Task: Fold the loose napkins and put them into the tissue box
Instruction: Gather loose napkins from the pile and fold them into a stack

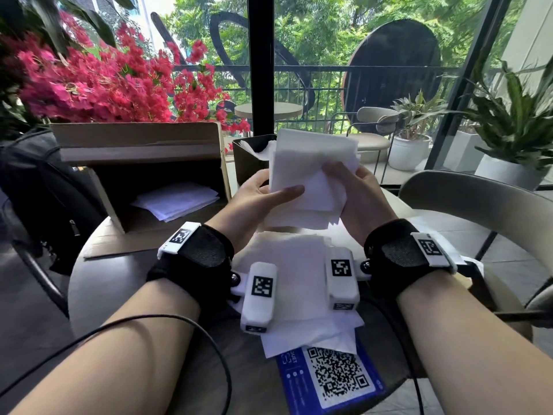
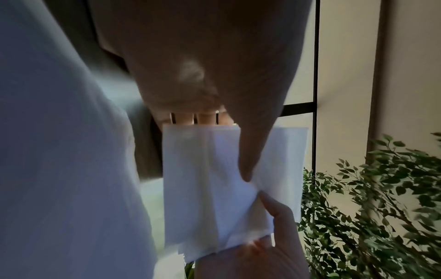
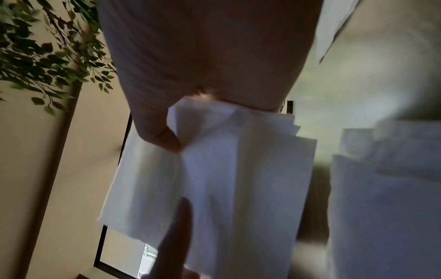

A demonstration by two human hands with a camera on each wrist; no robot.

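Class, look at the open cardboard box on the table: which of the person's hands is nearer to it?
Left. The left hand holds the napkins just right of the cardboard box; the right hand grips them on their far side, farther from the box.

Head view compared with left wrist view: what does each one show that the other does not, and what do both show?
Only the head view shows the round table, the open cardboard box with napkins inside, the dark tissue box, loose napkins on the table and the QR card.

Only the left wrist view shows the leafy indoor plant.

Both show the napkin stack held up between the left hand and the right hand.
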